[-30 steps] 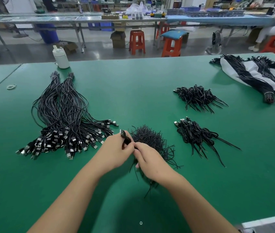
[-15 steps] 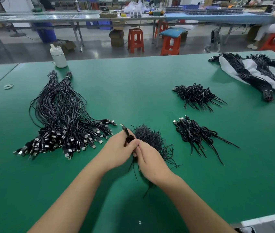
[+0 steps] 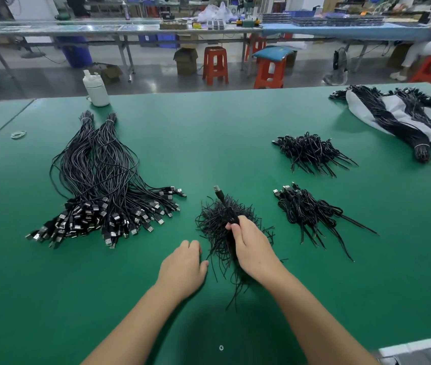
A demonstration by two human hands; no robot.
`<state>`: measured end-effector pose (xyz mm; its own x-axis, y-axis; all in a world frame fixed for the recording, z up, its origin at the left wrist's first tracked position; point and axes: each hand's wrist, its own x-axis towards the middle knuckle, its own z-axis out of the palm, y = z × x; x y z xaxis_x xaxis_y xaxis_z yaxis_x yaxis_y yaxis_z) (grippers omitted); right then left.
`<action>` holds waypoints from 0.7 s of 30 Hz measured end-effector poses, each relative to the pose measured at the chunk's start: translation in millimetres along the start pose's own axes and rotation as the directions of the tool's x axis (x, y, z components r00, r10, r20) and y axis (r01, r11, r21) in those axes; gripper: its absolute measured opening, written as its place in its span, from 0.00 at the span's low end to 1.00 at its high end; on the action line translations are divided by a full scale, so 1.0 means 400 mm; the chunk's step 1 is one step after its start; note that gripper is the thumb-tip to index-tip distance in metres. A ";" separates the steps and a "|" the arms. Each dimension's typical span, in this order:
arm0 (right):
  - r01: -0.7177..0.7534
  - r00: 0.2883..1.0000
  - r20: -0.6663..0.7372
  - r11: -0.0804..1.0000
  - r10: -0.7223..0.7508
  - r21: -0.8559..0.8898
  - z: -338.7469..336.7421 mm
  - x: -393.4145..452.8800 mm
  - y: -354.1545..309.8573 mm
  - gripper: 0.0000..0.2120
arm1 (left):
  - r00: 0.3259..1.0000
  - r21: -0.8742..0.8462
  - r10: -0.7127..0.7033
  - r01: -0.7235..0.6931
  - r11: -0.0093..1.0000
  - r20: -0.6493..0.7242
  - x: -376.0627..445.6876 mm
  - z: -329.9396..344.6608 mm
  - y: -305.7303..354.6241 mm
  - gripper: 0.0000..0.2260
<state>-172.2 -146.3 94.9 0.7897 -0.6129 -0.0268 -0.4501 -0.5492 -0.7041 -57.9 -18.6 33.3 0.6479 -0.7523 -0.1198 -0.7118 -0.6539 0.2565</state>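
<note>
Our right hand pinches the USB cable, plug up, over the tie pile; our left hand rests slack-fingered on the table — should the pinch slacken, loose ties could snag it.

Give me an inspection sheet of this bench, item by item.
Surface: green table, matte.
Job's things: USB cable, plug up, above the tie pile.
Clutter: white bottle; rubber bands.
Fingers: right hand grips the USB cable; left hand holds nothing.
Cables: loose bundles at left; far coiled pile and near coiled pile at right; tied bundles on a white bag.
Surroundings: orange stool; benches behind.
</note>
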 end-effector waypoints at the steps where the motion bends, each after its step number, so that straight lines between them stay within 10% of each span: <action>1: 0.006 1.000 -0.002 1.000 -0.006 -0.012 0.000 -0.002 0.001 0.13 | 1.000 0.015 -0.006 0.006 1.000 -0.019 0.001 0.001 -0.002 0.10; 21: -0.052 0.997 0.072 0.987 0.041 0.150 0.000 -0.008 0.021 0.17 | 0.997 0.027 0.074 -0.073 0.997 -0.008 0.015 -0.063 -0.100 0.10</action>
<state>-178.6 -148.8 89.2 0.7986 -0.5922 -0.1072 -0.4227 -0.4252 -0.8003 -18.7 4.9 46.6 0.5959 -0.7977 -0.0929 -0.7645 -0.5989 0.2385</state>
